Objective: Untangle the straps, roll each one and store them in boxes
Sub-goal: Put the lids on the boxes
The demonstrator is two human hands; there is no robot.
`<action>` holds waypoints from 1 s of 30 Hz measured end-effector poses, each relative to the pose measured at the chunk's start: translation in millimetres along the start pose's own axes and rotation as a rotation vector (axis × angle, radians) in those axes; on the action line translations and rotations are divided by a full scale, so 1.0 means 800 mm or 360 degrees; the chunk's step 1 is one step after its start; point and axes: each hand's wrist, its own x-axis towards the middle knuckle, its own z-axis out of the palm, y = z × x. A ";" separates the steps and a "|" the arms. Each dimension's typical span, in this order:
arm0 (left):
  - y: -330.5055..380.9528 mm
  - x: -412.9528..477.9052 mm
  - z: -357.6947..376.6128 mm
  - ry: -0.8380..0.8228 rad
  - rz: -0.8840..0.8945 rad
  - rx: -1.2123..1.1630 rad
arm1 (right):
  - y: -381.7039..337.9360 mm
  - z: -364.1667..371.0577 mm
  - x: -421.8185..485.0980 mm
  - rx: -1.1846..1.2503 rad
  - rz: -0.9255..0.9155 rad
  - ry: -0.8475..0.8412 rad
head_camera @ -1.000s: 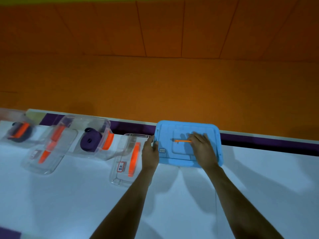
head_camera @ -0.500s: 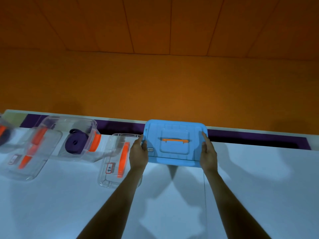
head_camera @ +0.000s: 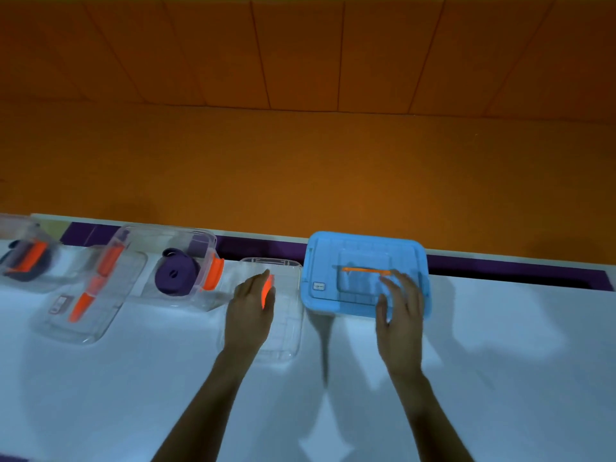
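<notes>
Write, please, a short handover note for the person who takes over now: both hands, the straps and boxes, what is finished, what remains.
Left hand: open, over a clear lid; contact unclear.
Right hand: open, over the blue box, holding nothing.
Things: the blue box has its lid on, contents hidden. A rolled purple strap sits in a clear box; a second clear lid lies to its left.
Done: purple strap rolled and boxed.
Left: probably fitting the clear lids.
</notes>
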 end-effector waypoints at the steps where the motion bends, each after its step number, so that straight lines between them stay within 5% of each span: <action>1: -0.017 -0.008 -0.014 0.0038 0.0054 0.0079 | -0.021 0.010 -0.015 0.0035 -0.0051 -0.0062; 7: -0.149 -0.007 -0.079 0.0140 0.0095 0.0350 | -0.116 0.128 -0.097 0.0056 0.0072 -0.0672; 11: -0.252 0.023 -0.115 0.0189 0.0154 0.0435 | -0.143 0.229 -0.106 -0.0089 0.0530 -0.0948; 15: -0.328 0.038 -0.141 0.0117 0.0263 0.0467 | -0.163 0.298 -0.099 -0.0346 0.1011 -0.0852; 20: -0.396 0.027 -0.159 0.0054 0.0256 0.0492 | -0.189 0.339 -0.100 -0.0810 0.1007 -0.0818; 30: -0.447 0.023 -0.168 -0.0043 0.0387 0.0529 | -0.212 0.333 -0.086 -0.0711 0.1402 -0.0745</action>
